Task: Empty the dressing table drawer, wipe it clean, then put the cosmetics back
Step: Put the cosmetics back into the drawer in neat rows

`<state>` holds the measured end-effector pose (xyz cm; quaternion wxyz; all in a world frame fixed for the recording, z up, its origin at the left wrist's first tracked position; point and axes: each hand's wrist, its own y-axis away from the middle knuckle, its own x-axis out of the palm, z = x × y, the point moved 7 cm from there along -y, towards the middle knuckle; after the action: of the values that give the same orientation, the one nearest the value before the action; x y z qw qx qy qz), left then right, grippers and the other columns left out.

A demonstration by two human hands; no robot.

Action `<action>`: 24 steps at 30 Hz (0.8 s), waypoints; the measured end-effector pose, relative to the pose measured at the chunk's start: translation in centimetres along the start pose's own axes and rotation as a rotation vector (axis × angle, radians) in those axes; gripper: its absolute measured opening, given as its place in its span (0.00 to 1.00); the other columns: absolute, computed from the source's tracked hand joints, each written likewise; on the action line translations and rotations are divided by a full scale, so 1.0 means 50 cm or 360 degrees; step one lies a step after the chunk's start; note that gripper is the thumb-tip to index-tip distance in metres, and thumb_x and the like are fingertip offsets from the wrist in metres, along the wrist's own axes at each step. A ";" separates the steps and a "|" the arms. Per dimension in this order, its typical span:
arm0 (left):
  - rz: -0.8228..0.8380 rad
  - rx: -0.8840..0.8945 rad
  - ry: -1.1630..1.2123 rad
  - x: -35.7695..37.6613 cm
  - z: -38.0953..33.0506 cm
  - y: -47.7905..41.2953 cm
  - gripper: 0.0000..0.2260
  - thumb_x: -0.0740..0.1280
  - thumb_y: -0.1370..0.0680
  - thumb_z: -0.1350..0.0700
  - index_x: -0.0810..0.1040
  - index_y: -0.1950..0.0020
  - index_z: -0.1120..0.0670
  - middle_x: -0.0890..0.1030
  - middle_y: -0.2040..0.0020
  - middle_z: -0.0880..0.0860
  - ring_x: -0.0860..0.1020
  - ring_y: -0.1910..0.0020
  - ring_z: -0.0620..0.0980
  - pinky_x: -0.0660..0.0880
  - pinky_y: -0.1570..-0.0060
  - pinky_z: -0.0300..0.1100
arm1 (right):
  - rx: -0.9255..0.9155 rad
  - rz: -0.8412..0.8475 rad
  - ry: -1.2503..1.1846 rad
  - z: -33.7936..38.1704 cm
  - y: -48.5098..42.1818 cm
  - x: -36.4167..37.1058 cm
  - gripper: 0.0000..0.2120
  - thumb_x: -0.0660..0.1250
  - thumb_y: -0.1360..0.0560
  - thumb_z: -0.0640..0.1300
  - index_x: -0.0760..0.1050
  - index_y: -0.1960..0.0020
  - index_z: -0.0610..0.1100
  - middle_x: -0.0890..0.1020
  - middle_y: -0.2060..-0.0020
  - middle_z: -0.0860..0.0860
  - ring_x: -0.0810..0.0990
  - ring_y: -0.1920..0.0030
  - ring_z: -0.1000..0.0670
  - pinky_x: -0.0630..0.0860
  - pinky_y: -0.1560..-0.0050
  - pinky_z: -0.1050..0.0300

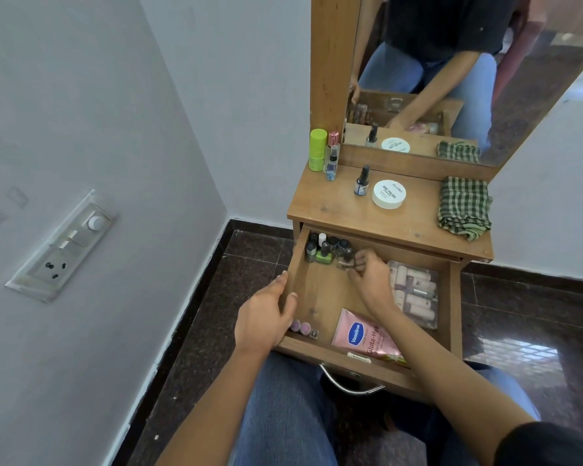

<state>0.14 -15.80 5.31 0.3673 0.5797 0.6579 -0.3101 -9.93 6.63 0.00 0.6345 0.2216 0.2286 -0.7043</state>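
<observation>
Pinching small clear bottle [345,263] with my right hand [372,277], fingertips curled on it, at back of open drawer [320,297], just right of nail polish cluster [327,248] in back-left corner. My left hand [266,317] grips drawer's left wall, thumb inside. Vaseline tube [360,334] and clear lipstick box [416,294] lie in drawer. Checked cloth [465,206] on tabletop [344,215].

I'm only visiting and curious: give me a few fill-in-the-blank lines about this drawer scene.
1. The pink tube in the drawer is branded ____.
2. The left hand grips the drawer's ____ wall.
3. The white jar on top is labelled Nail ____.
4. The right hand pinches a small bottle near the drawer's ____ wall.

Missing words: Vaseline; left; Polish; back.
</observation>
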 end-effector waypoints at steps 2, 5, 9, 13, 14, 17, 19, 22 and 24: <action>0.0005 -0.0005 0.0003 0.002 0.002 0.001 0.22 0.59 0.19 0.46 0.66 0.25 0.46 0.75 0.32 0.47 0.76 0.37 0.46 0.72 0.41 0.42 | 0.0071 -0.0004 -0.0040 -0.015 0.001 0.009 0.14 0.70 0.31 0.28 0.73 0.48 0.38 0.77 0.59 0.48 0.77 0.57 0.49 0.76 0.54 0.54; 0.0011 -0.0020 0.0004 0.002 0.003 0.001 0.22 0.58 0.19 0.45 0.66 0.25 0.46 0.76 0.33 0.47 0.76 0.38 0.46 0.73 0.42 0.42 | 0.0139 -0.0031 -0.0101 -0.022 -0.001 0.020 0.13 0.70 0.30 0.29 0.72 0.48 0.37 0.77 0.60 0.48 0.76 0.59 0.50 0.74 0.56 0.57; -0.0004 -0.0017 0.0004 -0.002 0.001 0.001 0.22 0.59 0.19 0.46 0.66 0.25 0.46 0.76 0.33 0.47 0.77 0.39 0.46 0.73 0.43 0.41 | 0.0194 -0.0064 -0.0131 -0.024 -0.005 0.033 0.11 0.70 0.30 0.31 0.73 0.50 0.38 0.77 0.62 0.50 0.75 0.61 0.52 0.71 0.58 0.59; -0.0006 -0.0019 0.0029 -0.003 0.001 0.002 0.22 0.59 0.19 0.46 0.66 0.25 0.46 0.78 0.35 0.46 0.78 0.42 0.45 0.74 0.44 0.41 | 0.0264 -0.0084 -0.0178 -0.033 -0.005 0.053 0.11 0.70 0.29 0.33 0.71 0.52 0.42 0.75 0.64 0.53 0.76 0.60 0.50 0.73 0.59 0.56; -0.0003 -0.0022 0.0034 -0.003 0.001 0.002 0.22 0.59 0.19 0.46 0.66 0.25 0.46 0.78 0.35 0.46 0.78 0.43 0.45 0.75 0.44 0.42 | 0.0284 -0.0087 -0.0198 -0.033 -0.004 0.056 0.11 0.70 0.29 0.33 0.70 0.52 0.43 0.74 0.65 0.54 0.75 0.60 0.50 0.72 0.59 0.57; -0.0004 -0.0019 0.0038 -0.003 0.002 0.002 0.22 0.59 0.19 0.46 0.66 0.25 0.46 0.75 0.32 0.45 0.77 0.40 0.45 0.74 0.42 0.41 | 0.0327 -0.0113 -0.0240 -0.034 -0.005 0.062 0.10 0.70 0.29 0.33 0.71 0.52 0.41 0.75 0.64 0.51 0.75 0.60 0.50 0.71 0.59 0.58; -0.0006 -0.0007 0.0037 -0.004 0.000 0.002 0.22 0.59 0.19 0.46 0.66 0.25 0.46 0.74 0.31 0.46 0.76 0.38 0.45 0.73 0.41 0.41 | 0.0347 -0.0125 -0.0248 -0.037 -0.006 0.062 0.10 0.71 0.29 0.33 0.72 0.52 0.39 0.77 0.61 0.48 0.76 0.60 0.49 0.71 0.60 0.58; -0.0002 -0.0005 0.0036 -0.003 -0.001 0.002 0.22 0.59 0.19 0.46 0.66 0.25 0.47 0.75 0.32 0.46 0.76 0.38 0.45 0.73 0.42 0.41 | 0.0347 -0.0122 -0.0244 -0.036 -0.006 0.060 0.09 0.71 0.29 0.33 0.72 0.52 0.39 0.78 0.60 0.46 0.76 0.60 0.49 0.72 0.59 0.58; -0.0001 -0.0010 0.0042 -0.003 -0.001 0.001 0.22 0.59 0.19 0.46 0.66 0.25 0.46 0.75 0.32 0.46 0.77 0.39 0.45 0.74 0.42 0.42 | 0.0345 -0.0090 -0.0243 -0.033 -0.006 0.059 0.10 0.70 0.29 0.33 0.72 0.51 0.38 0.77 0.61 0.47 0.76 0.60 0.49 0.71 0.59 0.58</action>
<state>0.21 -15.82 5.48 0.3604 0.5823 0.6639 -0.3005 -10.49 5.32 -3.09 0.6023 0.2281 0.1082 -0.7573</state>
